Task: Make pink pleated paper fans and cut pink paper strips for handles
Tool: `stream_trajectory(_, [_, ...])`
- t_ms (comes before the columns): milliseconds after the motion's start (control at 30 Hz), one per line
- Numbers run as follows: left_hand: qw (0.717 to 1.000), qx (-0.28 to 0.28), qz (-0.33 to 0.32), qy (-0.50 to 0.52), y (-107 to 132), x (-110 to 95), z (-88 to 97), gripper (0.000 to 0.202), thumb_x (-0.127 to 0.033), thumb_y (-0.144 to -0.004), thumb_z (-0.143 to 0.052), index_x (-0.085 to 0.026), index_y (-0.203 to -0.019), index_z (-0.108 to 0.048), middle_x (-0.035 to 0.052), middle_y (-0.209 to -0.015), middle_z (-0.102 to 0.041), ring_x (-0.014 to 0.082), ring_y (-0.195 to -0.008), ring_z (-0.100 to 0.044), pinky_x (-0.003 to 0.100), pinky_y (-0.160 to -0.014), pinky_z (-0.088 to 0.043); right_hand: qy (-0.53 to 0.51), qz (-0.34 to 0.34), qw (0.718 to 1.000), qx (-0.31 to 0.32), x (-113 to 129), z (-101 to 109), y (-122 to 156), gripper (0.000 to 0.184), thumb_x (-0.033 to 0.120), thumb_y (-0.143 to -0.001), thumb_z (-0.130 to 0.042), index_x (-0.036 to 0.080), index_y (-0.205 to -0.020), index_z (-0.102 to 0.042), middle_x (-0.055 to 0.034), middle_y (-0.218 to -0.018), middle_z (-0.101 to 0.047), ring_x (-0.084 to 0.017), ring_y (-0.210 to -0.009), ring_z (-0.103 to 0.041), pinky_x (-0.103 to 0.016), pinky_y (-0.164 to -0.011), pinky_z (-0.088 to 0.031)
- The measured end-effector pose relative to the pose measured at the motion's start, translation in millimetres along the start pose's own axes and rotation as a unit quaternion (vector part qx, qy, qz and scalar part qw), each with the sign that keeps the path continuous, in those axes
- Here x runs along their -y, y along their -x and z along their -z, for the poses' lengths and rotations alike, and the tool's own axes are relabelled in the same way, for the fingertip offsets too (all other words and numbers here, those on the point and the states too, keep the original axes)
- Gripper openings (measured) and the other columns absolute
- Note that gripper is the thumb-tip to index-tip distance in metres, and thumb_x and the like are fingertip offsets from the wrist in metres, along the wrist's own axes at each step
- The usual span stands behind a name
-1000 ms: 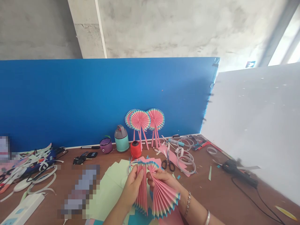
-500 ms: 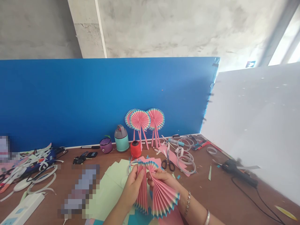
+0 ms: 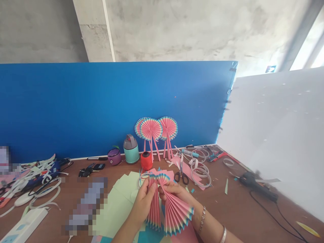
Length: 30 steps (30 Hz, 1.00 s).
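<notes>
My left hand [image 3: 143, 198] pinches one half of the pleated pink paper [image 3: 177, 213], thumb laid along the folds, and its pleats hang nearly straight and close together. My right hand [image 3: 178, 193] grips the other half near the top, where the folds bunch tightly before flaring into a wide fan below. Both grips are narrow, closed on the paper, which I hold up in front of me above the brown table [image 3: 243, 219]. The edges are banded yellow and blue. On my right wrist sit a chain bracelet [image 3: 202, 219] and a bangle [image 3: 223, 234].

Under and beside my hands lie pale green sheets [image 3: 115, 206]; a white power strip [image 3: 25, 224] lies at the near left. Just beyond my right hand are scissors [image 3: 181, 168], and loops of pale strip [image 3: 201, 177] beside them. Farther right rests a dark tool with a cable [image 3: 258, 187].

Beyond the paper stand a red container [image 3: 146, 162], a teal one with a grey top [image 3: 131, 154] and a purple one [image 3: 114, 157]. Behind the red one, round pink fans [image 3: 151, 130] stand upright, overlapping, before the blue partition [image 3: 76, 108]. Farthest is a grey concrete wall [image 3: 177, 30].
</notes>
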State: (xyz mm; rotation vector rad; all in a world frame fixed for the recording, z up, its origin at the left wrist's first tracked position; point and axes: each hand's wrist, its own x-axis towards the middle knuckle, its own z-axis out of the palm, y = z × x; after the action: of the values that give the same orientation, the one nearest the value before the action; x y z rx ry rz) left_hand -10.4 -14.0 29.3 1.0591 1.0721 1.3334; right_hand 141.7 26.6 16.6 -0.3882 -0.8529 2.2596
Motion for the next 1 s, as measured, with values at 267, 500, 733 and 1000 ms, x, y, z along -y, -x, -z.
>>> stream_trajectory(267, [1.0, 0.006, 0.016, 0.0, 2, -4, -2.6, 0.048, -0.05, -0.07, -0.066, -0.021, -0.107, -0.062, 0.0062, -0.105, -0.067, 0.0271, -0.115, -0.05, 0.037, -0.1, -0.035, 0.027, -0.021, 0.999, 0.002, -1, 3, -1, 0.018, 0.022, -0.073, -0.07, 0.007, -0.075, -0.062, 0.0003, -0.058, -0.061, -0.006, -0.05, -0.058, -0.018, -0.054, -0.044])
stream_trajectory(500, [0.997, 0.057, 0.036, 0.026, 8, -12, -9.2, 0.037, -0.049, -0.077, -0.059, -0.019, -0.099, -0.061, 0.0041, -0.096, -0.068, 0.0218, -0.096, -0.059, 0.032, -0.087, -0.043, 0.028, -0.033, 0.999, -0.015, -2, 8, -4, 0.019, 0.022, -0.07, -0.073, 0.006, -0.073, -0.062, -0.0011, -0.058, -0.065, -0.008, -0.051, -0.06, -0.02, -0.055, -0.045])
stream_trajectory(733, [0.996, 0.064, 0.045, 0.05, 10, -14, -13.1, 0.036, -0.05, -0.075, -0.061, -0.019, -0.094, -0.063, 0.0023, -0.088, -0.069, 0.0211, -0.087, -0.061, 0.031, -0.08, -0.045, 0.026, -0.064, 0.997, -0.034, -1, 8, -1, 0.018, 0.021, -0.071, -0.072, 0.006, -0.08, -0.065, -0.0017, -0.06, -0.068, -0.009, -0.053, -0.062, -0.022, -0.059, -0.045])
stream_trajectory(1000, [0.994, 0.062, 0.054, 0.066, 10, -12, -13.5, 0.036, -0.048, -0.074, -0.063, -0.019, -0.095, -0.065, 0.0041, -0.09, -0.069, 0.0227, -0.091, -0.061, 0.032, -0.082, -0.045, 0.021, -0.063, 0.997, -0.027, -1, 6, -1, 0.02, 0.02, -0.068, -0.073, 0.003, -0.076, -0.066, -0.0037, -0.061, -0.068, -0.011, -0.054, -0.062, -0.024, -0.063, -0.045])
